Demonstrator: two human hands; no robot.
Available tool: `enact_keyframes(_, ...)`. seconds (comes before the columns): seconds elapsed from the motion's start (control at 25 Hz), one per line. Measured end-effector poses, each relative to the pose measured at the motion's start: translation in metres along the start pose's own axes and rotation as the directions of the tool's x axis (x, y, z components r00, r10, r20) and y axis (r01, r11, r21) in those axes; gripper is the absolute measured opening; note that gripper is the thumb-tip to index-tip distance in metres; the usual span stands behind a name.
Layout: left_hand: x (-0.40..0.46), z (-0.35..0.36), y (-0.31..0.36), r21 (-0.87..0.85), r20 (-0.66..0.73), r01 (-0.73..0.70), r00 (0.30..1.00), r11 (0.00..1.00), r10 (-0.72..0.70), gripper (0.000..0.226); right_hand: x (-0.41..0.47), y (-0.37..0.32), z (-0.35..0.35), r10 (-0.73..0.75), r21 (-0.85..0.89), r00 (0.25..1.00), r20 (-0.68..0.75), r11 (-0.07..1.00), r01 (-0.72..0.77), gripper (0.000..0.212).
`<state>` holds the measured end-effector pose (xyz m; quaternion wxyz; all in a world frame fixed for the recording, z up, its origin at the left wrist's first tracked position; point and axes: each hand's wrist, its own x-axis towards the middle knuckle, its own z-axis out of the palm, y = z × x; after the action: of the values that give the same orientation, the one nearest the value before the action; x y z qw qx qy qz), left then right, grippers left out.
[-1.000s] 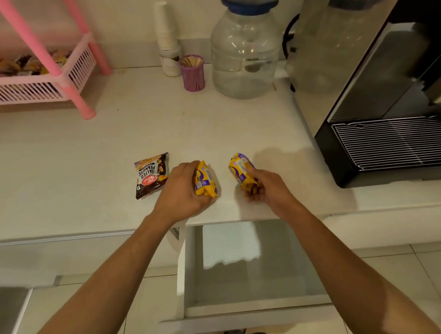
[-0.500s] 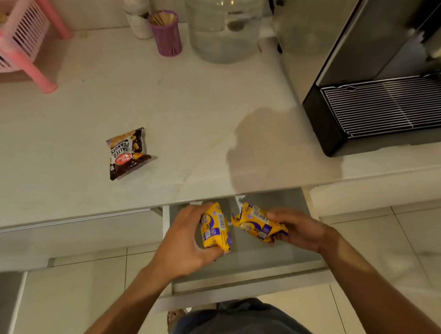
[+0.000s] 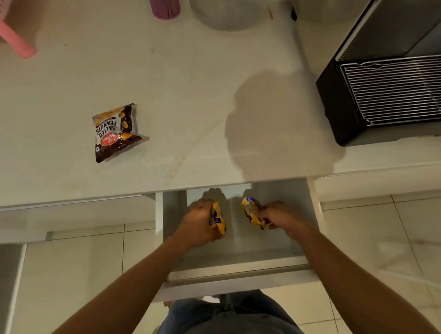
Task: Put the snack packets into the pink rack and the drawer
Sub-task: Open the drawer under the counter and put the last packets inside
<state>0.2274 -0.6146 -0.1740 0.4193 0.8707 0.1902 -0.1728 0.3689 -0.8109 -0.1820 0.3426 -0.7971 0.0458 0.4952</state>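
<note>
Both my hands are down inside the open white drawer [image 3: 240, 266] under the counter. My left hand [image 3: 197, 222] grips a yellow and purple snack packet [image 3: 217, 219] held upright. My right hand [image 3: 278, 218] grips a second yellow and purple packet [image 3: 251, 212], a little apart from the first. A brown salted peanuts packet [image 3: 114, 131] lies flat on the white counter, left of centre. Only one leg of the pink rack [image 3: 8, 36] shows at the top left corner.
A black machine with a wire drip grid [image 3: 391, 91] stands on the counter at the right. A purple cup [image 3: 164, 5] and a clear water jar [image 3: 230, 9] sit along the back edge. Pale tiled floor [image 3: 367, 236] lies below.
Both hands lifted the yellow packets off the counter and brought them down into the open drawer. The view tilted downward, so most of the pink rack slid out of frame.
</note>
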Motion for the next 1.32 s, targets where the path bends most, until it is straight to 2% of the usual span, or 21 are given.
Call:
enact_keyframes(0.08, 0.022, 0.015, -0.005, 0.074, 0.079, 0.019, 0.997, 0.997, -0.025, 0.04, 0.017, -0.004, -0.001, 0.035, -0.145, 0.996, -0.079, 0.988, -0.046, 0.025)
enact_keyframes(0.16, 0.04, 0.031, -0.013, 0.262, 0.123, 0.023, 0.991, 0.965, -0.057, 0.065, 0.028, -0.009, 0.002, 0.012, -0.323, 0.994, -0.111, 0.945, -0.048, 0.032)
enact_keyframes(0.24, 0.054, 0.045, -0.02, 0.378, 0.121, 0.042, 0.988, 0.925, -0.094, 0.086, 0.037, -0.01, 0.008, -0.04, -0.451, 0.986, -0.163, 0.892, -0.038, 0.043)
enact_keyframes(0.4, 0.071, 0.064, -0.031, 0.463, 0.084, -0.016, 0.996, 0.886, -0.026, 0.082, 0.051, -0.002, 0.018, -0.081, -0.486, 0.972, -0.22, 0.873, -0.037, 0.039)
enact_keyframes(0.56, 0.081, 0.075, -0.037, 0.492, 0.017, -0.004, 1.0, 0.871, -0.004, 0.084, 0.057, 0.004, 0.025, -0.14, -0.562, 0.972, -0.189, 0.827, 0.01, 0.035)
enact_keyframes(0.68, 0.085, 0.077, -0.038, 0.499, 0.012, 0.002, 1.0, 0.867, -0.009, 0.094, 0.058, 0.006, 0.026, -0.079, -0.569, 0.985, -0.155, 0.822, -0.024, 0.034)
enact_keyframes(0.76, 0.083, 0.074, -0.036, 0.443, 0.044, 0.023, 0.998, 0.896, -0.047, 0.107, 0.056, 0.005, 0.023, -0.039, -0.577, 0.988, -0.147, 0.815, -0.054, 0.033)
enact_keyframes(0.84, 0.074, 0.066, -0.031, 0.305, 0.069, 0.04, 0.996, 0.952, -0.064, 0.117, 0.048, 0.003, 0.02, -0.033, -0.576, 0.989, -0.144, 0.816, -0.056, 0.035)
enact_keyframes(0.92, 0.061, 0.05, -0.021, 0.181, 0.033, 0.017, 0.999, 0.983, -0.023, 0.111, 0.033, -0.004, 0.016, -0.093, -0.576, 0.984, -0.151, 0.817, -0.011, 0.039)
enact_keyframes(1.0, 0.041, 0.032, -0.012, 0.114, -0.071, -0.09, 0.993, 0.989, 0.099, 0.085, 0.014, -0.01, 0.012, -0.211, -0.62, 0.966, -0.153, 0.781, 0.072, 0.042)
enact_keyframes(1.08, 0.014, 0.009, -0.003, 0.132, -0.182, -0.231, 0.95, 0.964, 0.253, 0.058, -0.008, -0.015, 0.009, -0.373, -0.678, 0.916, -0.149, 0.712, 0.18, 0.041)
enact_keyframes(1.2, -0.017, -0.03, 0.011, 0.197, -0.317, -0.353, 0.86, 0.915, 0.4, 0.034, -0.042, -0.03, 0.007, -0.601, -0.691, 0.77, -0.215, 0.65, 0.315, 0.034)
enact_keyframes(1.32, -0.037, -0.063, 0.023, 0.267, -0.451, -0.495, 0.694, 0.827, 0.561, 0.015, -0.07, -0.052, 0.015, -0.714, -0.679, 0.658, -0.238, 0.607, 0.413, 0.028)
